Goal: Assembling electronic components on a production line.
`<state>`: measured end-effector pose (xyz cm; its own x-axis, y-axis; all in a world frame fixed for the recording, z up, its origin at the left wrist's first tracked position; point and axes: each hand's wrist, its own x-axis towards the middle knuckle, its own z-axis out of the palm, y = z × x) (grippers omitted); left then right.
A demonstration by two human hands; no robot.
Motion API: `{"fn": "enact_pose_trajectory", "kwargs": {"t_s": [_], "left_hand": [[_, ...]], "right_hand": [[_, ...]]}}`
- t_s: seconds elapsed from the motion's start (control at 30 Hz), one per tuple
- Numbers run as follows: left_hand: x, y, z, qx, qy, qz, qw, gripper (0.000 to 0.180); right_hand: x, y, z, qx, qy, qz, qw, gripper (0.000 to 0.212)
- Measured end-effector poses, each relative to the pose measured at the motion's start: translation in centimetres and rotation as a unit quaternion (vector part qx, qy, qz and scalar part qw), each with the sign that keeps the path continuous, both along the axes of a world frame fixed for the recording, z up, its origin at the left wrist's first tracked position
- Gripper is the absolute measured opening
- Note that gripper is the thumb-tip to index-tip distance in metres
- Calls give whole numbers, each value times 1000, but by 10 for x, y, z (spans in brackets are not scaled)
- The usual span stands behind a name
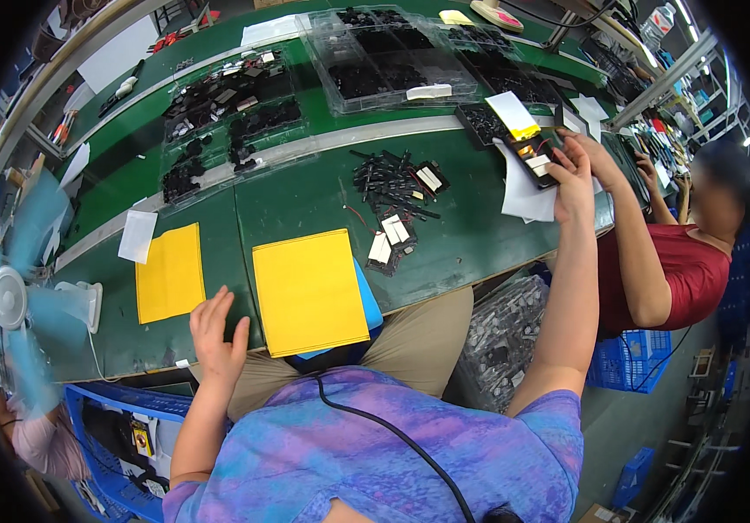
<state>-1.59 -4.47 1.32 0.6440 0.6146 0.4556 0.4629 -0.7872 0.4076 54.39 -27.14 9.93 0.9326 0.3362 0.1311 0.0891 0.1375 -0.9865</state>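
My left hand hovers at the table's front edge, fingers stretched and holding nothing. It lies between two yellow sheets: one flat on the table, the other over a blue pad at my lap. My right arm reaches far right, where my right hand closes on the edge of a small black part with white pads. A co-worker's hand comes in right beside it. White paper lies beneath. Nearer the middle are a pile of black strip parts and white-padded pieces.
Clear trays of small black parts stand across the far side. A blue-bladed fan is at the left edge. A person in a red shirt sits at the right. A bag of parts and blue crates stand below the table.
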Motion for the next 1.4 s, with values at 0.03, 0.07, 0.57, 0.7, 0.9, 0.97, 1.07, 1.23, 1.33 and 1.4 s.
{"fn": "enact_pose_trajectory", "kwargs": {"t_s": [0.03,0.07,0.57,0.7,0.9,0.97,1.07,1.23,1.33,1.4], "left_hand": [[-1,1,-1,-5,0,10,1000,45],[-3,1,-1,-15,-4,20,1000,43],[-106,-34,-4,86,-102,222,966,39],[-184,-24,-32,78,-248,442,858,32],[-364,-2,-136,-60,-365,768,523,54],[-428,-7,-159,-149,-339,827,424,77],[-512,-21,-188,-230,-291,832,414,88],[-542,7,-230,-339,-346,766,423,89],[-574,5,-234,-375,-272,757,461,88],[-583,16,-273,-438,-187,764,435,80]], "right_hand": [[13,-2,1,1,9,-3,1000,75],[30,-2,-2,1,22,-1,1000,75],[222,13,-125,-127,-74,169,975,49],[202,95,-116,-146,-202,146,957,45],[163,137,-74,-155,-394,50,905,41],[154,140,-55,-154,-453,9,878,40],[140,141,-35,-150,-530,-55,833,39],[122,59,-13,-180,-626,-204,731,37],[89,-7,-19,-207,-650,-286,673,37],[137,-43,5,-223,-659,-365,618,37]]}}
